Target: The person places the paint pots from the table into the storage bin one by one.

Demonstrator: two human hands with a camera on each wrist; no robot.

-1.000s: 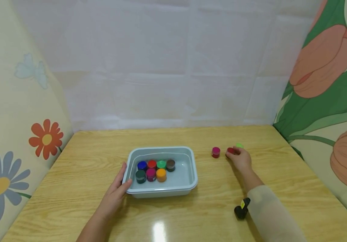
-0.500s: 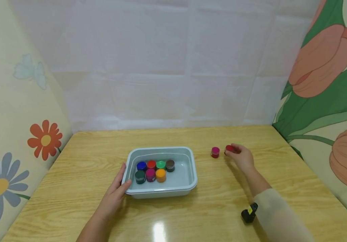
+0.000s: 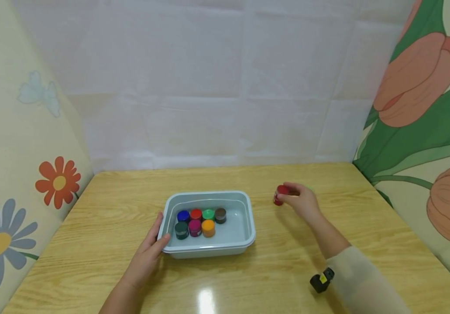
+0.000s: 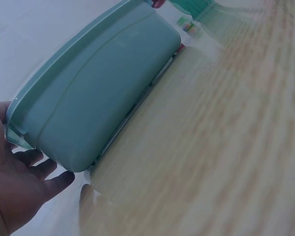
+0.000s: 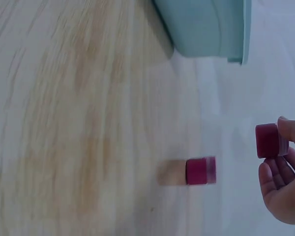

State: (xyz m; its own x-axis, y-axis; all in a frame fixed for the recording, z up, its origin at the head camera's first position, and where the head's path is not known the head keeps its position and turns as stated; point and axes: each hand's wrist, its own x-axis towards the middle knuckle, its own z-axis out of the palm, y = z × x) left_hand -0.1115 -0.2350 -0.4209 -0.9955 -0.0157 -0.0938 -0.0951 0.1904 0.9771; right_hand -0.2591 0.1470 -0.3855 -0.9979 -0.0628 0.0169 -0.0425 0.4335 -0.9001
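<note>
My right hand (image 3: 302, 204) pinches a small dark-red paint jar (image 5: 268, 141) between thumb and fingers, raised above the table right of the tub. A magenta paint jar (image 5: 200, 170) stands on the table close by; in the head view the held jar covers most of it. My left hand (image 3: 150, 246) holds the pale blue plastic tub (image 3: 209, 252) at its left end, thumb over the rim and fingers along the outside wall. Inside the tub are several lidded paint jars, among them a blue one (image 3: 183, 215), an orange one (image 3: 208, 227) and a brown one (image 3: 220, 214).
Behind my right hand a bit of bright green (image 3: 309, 188) shows, mostly hidden. A small black device (image 3: 321, 280) with a yellow mark sits at the right sleeve. White sheeting (image 3: 225, 87) closes off the table's back, with flower-printed panels (image 3: 417, 96) at the sides.
My right hand has lifted the dark-red jar from its spot and carried it left, over beside the magenta jar. The left hand and the tub stay where they were.
</note>
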